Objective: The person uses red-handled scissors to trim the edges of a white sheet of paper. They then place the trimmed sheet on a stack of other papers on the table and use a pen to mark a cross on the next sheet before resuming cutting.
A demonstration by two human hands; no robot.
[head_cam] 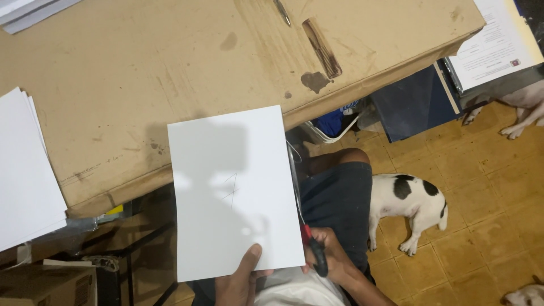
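Head view looks down on a white sheet of paper (pixel 232 192) held over the near edge of the cardboard-covered bench (pixel 141 73). The left hand (pixel 241 280) pinches the sheet's bottom edge, thumb on top, fingers clamped on the paper. The right hand (pixel 334 258) has its fingers closed in the handles of red-and-black scissors (pixel 306 226), whose blades run along the sheet's right edge. A stack of white sheets (pixel 25 170) lies at the bench's left, a brown comb (pixel 322 48) farther back. A black-and-white dog (pixel 408 201) lies on the tiled floor.
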